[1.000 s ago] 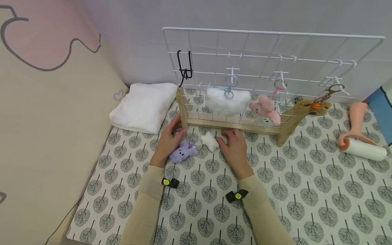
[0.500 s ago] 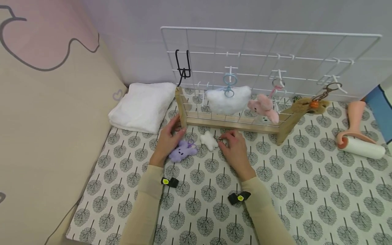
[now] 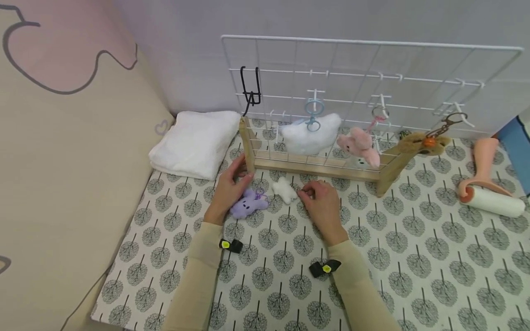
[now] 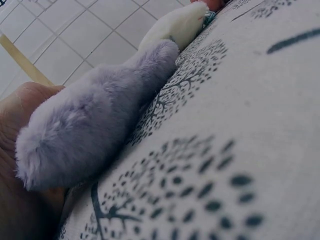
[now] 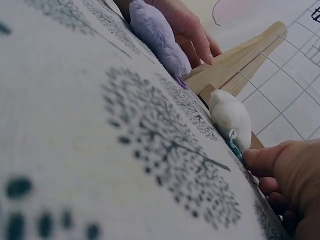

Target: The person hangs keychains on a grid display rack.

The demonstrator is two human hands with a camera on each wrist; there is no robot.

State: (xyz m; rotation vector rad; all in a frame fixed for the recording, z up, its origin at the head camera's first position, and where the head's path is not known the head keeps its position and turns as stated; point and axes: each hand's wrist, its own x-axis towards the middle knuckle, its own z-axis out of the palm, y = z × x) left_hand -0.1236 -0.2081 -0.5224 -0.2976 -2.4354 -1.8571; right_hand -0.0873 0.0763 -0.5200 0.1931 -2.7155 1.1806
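My left hand (image 3: 228, 189) holds the front of the wooden stand's left foot (image 3: 247, 149), thumb in front. Beside that hand lies a small purple plush keychain (image 3: 249, 203), face up; it sits close to the palm in the left wrist view. A small white plush keychain (image 3: 285, 190) lies on the cloth between my hands. My right hand (image 3: 324, 204) is right of it, thumb and fingers curled together at its teal strap (image 5: 235, 149). The fingers cover the strap's far end.
A white wire grid (image 3: 352, 69) rises from the stand. On its hooks hang a white fluffy plush (image 3: 308, 138), a pink plush (image 3: 359, 146) and a brown plush (image 3: 418, 143); a black hook (image 3: 251, 94) is at left. A folded white towel (image 3: 194, 145) and lint roller (image 3: 482, 184) flank it.
My right hand's fingers have drawn together at the strap, and the hand has shifted slightly right. The hanging white plush has tilted, its right side rising. My left hand stays put.
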